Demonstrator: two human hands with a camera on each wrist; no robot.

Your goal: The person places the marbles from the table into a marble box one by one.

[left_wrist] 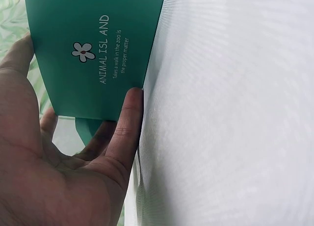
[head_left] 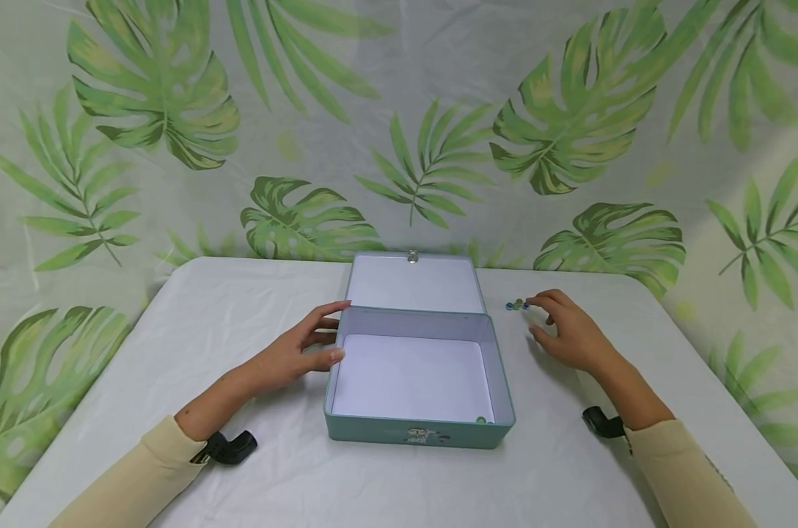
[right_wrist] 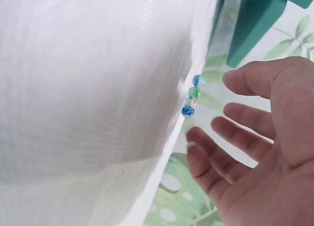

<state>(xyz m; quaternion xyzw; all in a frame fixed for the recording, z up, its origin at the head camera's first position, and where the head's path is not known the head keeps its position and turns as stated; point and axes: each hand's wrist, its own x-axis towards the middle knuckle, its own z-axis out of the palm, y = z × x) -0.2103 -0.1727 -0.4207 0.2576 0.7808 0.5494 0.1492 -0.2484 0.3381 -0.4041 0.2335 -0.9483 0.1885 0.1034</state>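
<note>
Pickup step, seemingly: right hand (head_left: 570, 336), empty, fingers parted beside marbles (right_wrist: 194, 93); needs pinch next. Left hand (head_left: 287, 357), fingers extended, rests on box (head_left: 366, 429).

Leaf-print backdrop (head_left: 326, 139) behind white table (head_left: 240, 301)

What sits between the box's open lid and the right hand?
A small cluster of marbles lies between the open lid and the right hand, much nearer the hand. The head view shows this.
</note>
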